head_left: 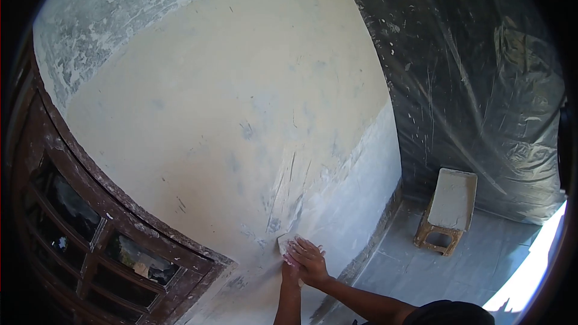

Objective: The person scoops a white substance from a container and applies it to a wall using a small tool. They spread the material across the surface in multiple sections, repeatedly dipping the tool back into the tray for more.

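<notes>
Grip: right hand (311, 260) lapped over left hand (291, 272) at a pale flat blade (283, 243). Couldn't tell closure on either: left mostly hidden, right possibly clasping, possibly only pressing. Found blade against the near part of the wall (223, 66), just nearer than some long grooves (288, 174). Risked a gouge or ridge from uneven hand pressure tipping a corner in; risked fresh scratches from any grit under the edge. Left: brown wooden frame (123, 213) with glass panes (71, 200), smearable by an overlong stroke. Right: pale tray (471, 198) on small stool (421, 235), tippable by a stray foot. Far right: dark plastic sheet (475, 84).
</notes>
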